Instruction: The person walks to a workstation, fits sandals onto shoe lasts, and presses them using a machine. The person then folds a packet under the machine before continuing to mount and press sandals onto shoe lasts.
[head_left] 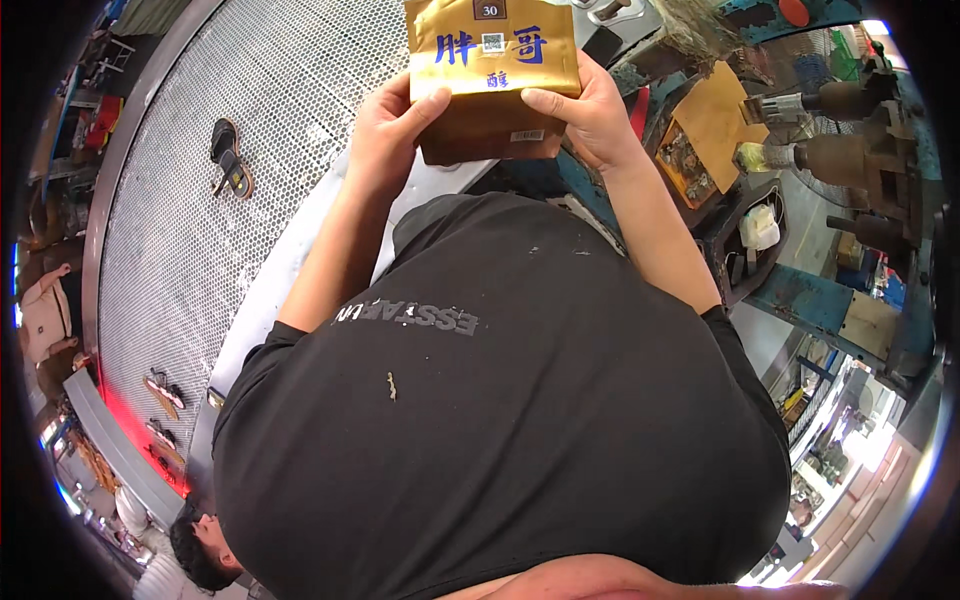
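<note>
A shiny gold package (492, 110) with blue lettering, boxy in shape, is held up in front of my chest at the top of the view. My left hand (395, 125) grips its left side, the thumb lying over the front face. On the opposite side my right hand (598, 118) grips it the same way, thumb across the front. The fingers of both hands are mostly hidden behind the package. Its top edge is cut off by the view.
To the left runs a perforated metal conveyor (290, 90) carrying a black sandal (232, 160) and, farther along, another sandal (165, 390). On the right stands a blue machine bench (800, 305) with a wooden tray (690, 165) and metal machine heads (835, 160). People are at the left.
</note>
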